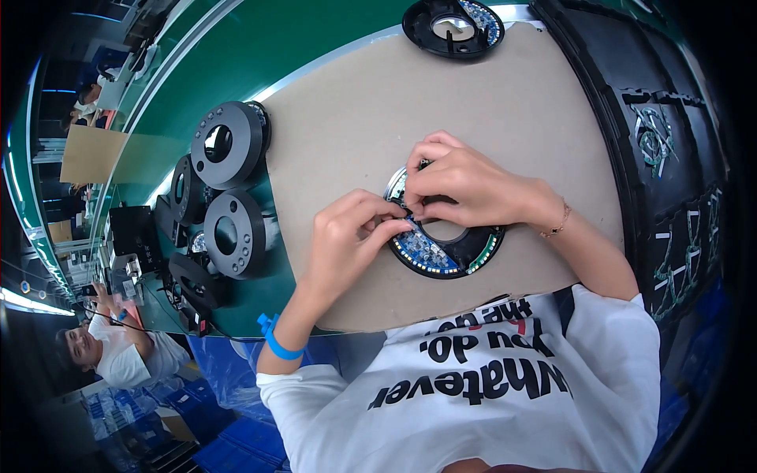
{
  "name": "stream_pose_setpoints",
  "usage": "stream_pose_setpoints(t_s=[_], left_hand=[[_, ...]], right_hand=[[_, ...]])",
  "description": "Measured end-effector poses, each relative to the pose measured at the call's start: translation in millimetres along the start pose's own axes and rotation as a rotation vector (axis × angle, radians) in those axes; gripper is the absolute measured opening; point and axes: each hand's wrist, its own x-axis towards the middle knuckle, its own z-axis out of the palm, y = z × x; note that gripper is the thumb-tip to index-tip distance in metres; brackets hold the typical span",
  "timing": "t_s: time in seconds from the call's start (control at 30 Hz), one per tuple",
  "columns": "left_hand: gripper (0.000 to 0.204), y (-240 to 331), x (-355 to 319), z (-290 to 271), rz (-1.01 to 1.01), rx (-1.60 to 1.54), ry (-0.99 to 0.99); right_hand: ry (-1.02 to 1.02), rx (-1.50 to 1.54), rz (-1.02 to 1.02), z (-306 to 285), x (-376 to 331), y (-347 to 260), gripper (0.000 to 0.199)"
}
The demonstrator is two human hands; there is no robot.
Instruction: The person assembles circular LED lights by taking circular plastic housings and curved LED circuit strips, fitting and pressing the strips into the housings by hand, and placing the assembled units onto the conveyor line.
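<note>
mat (pixel 339 118) open beyond handled disc (pixel 430 252); housings (pixel 244 150) bar left; tray (pixel 597 96) bars right

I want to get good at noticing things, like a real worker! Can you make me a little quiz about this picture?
1. Pick one: what colour is the wide band on the left arm? A red, B blue, C yellow.
2. True or false: the black tray is to the left of the tan mat.
3. What shape is the black part that the left hand and right hand are working at?

Key: 1 B; 2 false; 3 round.
</note>
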Motion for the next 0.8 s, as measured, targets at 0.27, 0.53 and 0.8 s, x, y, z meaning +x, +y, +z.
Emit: stream_pose_setpoints(t_s=[0.27,0.53,0.8], left_hand=[[0.007,-2,-3,10,-0.231,-0.087,0.067],[0.020,-4,-15,4,-0.199,-0.057,0.063],[0.060,-1,-25,2,-0.156,0.026,-0.010]], right_hand=[[0.109,-0.150,-0.110,4,1,-4,0.009],[0.156,-0.195,-0.164,3,-2,-1,0.007],[0.099,-0.243,-0.222,6,2,-1,0.006]])
